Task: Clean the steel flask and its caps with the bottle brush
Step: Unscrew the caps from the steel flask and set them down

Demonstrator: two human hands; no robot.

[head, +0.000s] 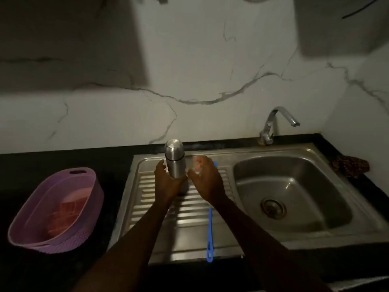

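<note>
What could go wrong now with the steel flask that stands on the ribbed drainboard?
The tall steel flask stands upright on the ribbed steel drainboard; the left hand touches only its lower part, so it may tip over. The right hand is open beside it. The blue bottle brush lies near the front edge and may be knocked off.
</note>
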